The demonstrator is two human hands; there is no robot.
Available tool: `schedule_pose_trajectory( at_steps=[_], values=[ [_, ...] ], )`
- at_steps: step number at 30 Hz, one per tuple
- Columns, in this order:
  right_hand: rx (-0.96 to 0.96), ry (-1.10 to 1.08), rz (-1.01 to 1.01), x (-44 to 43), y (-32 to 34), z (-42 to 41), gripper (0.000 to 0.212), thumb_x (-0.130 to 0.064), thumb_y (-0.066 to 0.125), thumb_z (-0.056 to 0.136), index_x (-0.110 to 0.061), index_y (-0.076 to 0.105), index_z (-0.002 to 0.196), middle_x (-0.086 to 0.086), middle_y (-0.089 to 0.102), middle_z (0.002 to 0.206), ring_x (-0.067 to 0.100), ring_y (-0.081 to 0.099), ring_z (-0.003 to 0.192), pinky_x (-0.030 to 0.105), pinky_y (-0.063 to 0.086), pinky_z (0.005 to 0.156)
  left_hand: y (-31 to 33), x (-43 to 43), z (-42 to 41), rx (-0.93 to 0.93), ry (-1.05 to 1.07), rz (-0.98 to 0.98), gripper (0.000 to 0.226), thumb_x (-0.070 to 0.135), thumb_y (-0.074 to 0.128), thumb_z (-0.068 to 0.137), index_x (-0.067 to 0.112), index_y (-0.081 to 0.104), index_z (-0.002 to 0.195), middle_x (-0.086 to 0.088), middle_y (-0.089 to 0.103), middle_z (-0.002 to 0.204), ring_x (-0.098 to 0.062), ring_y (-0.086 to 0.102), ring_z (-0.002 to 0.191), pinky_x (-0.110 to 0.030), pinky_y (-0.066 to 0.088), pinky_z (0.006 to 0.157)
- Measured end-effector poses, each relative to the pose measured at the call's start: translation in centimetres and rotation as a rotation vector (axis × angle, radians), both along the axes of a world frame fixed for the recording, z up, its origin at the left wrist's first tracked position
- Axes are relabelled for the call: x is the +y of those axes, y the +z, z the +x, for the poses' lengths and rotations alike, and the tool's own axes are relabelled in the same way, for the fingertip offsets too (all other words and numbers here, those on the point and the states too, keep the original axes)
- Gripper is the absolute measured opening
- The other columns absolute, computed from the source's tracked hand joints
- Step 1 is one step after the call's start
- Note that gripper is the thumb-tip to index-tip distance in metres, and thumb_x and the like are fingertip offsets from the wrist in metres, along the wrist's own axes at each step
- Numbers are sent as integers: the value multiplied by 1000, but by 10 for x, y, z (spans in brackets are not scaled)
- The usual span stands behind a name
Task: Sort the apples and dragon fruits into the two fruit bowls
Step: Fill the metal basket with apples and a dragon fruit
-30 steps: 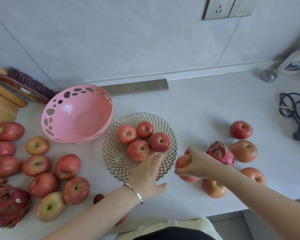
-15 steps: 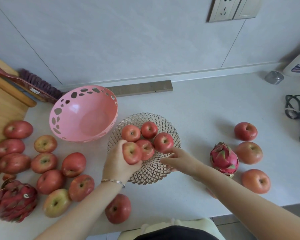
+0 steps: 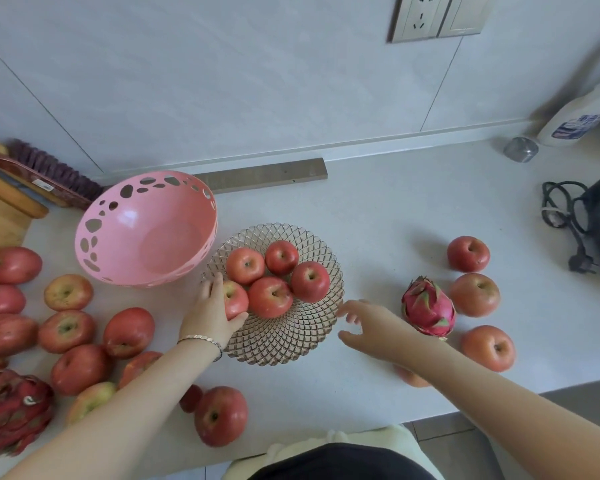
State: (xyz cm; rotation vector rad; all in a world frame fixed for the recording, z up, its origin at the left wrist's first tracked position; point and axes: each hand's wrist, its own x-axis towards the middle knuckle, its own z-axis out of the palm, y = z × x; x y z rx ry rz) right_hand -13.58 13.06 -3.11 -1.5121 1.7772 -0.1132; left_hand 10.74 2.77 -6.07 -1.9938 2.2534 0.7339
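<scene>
Four apples [image 3: 270, 296] crowd the bowl [image 3: 284, 339] just beyond the fingers of the left hand [image 3: 208, 317], curled round a fifth apple [image 3: 237, 300] at the rim, where it might roll out on release; right hand [image 3: 371, 323] spread, empty.

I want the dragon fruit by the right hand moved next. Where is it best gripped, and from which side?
Grip the dragon fruit across its broad middle, coming from above on its left: the open right hand is there, apples crowd its right, and its leafy far end narrows.
</scene>
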Motion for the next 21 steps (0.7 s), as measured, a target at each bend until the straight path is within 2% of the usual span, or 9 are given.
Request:
schedule_pose_trajectory(
  at_steps=[2,5,8,10,13,15,16,19,21],
  values=[
    [73,29,-29,4,-1,-12,38,-31,56,88,-22,49,124,2,54,118,17,50,110,30,42,96,1,-2,-4,-101,-36,25,89,41,57,84,9,1,146,-12,10,155,-32,28,137,-45,40,103],
    [137,69,-47,16,0,-38,46,-33,62,83,-24,47,126,2,51,123,18,46,117,30,40,98,7,0,-13,-161,-30,34,91,42,57,84,9,-1,146,-16,6,155,-36,19,140,-48,30,110],
    [310,340,-28,35,6,-58,67,-44,69,73,-29,40,132,-3,44,127,17,37,121,30,35,99,20,13,-27,-125,-145,-156,89,35,64,79,11,10,145,-18,9,153,-40,16,139,-52,20,112],
    [476,588,31,49,1,-67,81,-48,73,66,-28,35,135,-2,38,133,19,33,124,33,29,103,28,25,-40,-38,-301,-285,82,28,69,74,11,26,142,-20,22,149,-42,26,136,-55,25,109],
    [628,812,33,64,-22,-70,70,-30,74,67,-20,40,128,9,41,132,29,36,123,39,34,101,33,37,-56,146,-440,-315,72,22,72,73,13,39,136,-19,33,143,-39,36,132,-49,31,107],
    [727,811,-47,64,-32,-73,58,-19,73,61,-19,49,114,12,57,115,30,52,109,38,45,88,33,44,-62,224,-488,-256,67,20,68,77,14,38,136,-15,34,142,-33,37,131,-41,31,108],
    [745,802,-76,61,-33,-74,57,-18,73,61,-19,49,113,12,58,112,30,53,106,37,45,86,32,47,-65,248,-511,-238,64,20,67,78,14,39,136,-13,37,140,-30,39,129,-36,31,108],
    [615,711,-70,58,-41,-74,67,-23,69,69,-20,37,128,10,46,124,29,41,114,37,35,94,26,52,-64,281,-543,-187,54,16,65,78,11,47,129,-13,46,131,-28,45,124,-28,29,104],
    [446,471,-107,54,-32,-65,72,-32,70,63,-28,37,127,2,44,121,22,44,110,33,38,93,21,52,-58,273,-538,-201,51,14,68,73,10,54,122,-15,53,124,-31,52,116,-36,40,101]
  ],
)
